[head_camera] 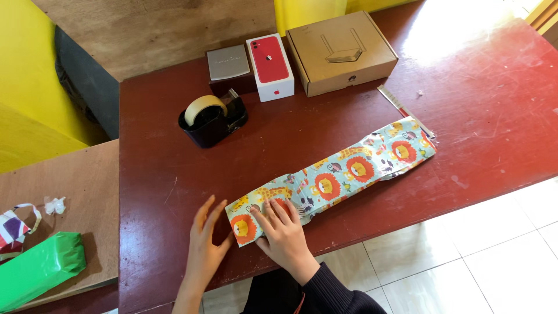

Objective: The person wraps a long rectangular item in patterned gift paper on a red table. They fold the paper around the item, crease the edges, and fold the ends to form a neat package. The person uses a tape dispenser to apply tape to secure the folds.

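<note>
**Patterned paper strip pressed flat at the lower centre of a red desk**

A dark red desk [174, 174] fills most of the frame, with yellow walls at the upper left and pale floor tiles at the lower right. Across the middle, running from lower centre up toward the right, a long folded strip of wrapping paper [343, 171] printed with lions and giraffes is laid flat. It is judged to be light, thin and soft, easily creased or torn, and likely to slide on the smooth surface; it would best be held flat under the palm or pinched at a folded edge near an end.

The right hand [285, 235] is laid on the strip's near end, its fingers [278, 214] spread and pressed flat on the paper, nothing gripped. The left hand [206, 244] is set on edge just beside that same end, fingers straight and open, nothing held; whether the paper's edge is touched cannot be told.

In the upper part of the frame a black tape dispenser [212, 119], a grey box [228, 64], a white box with a red phone picture [270, 67] and a brown cardboard box [342, 51] are seen. A green wrapped parcel [40, 267] lies at the lower left.
</note>
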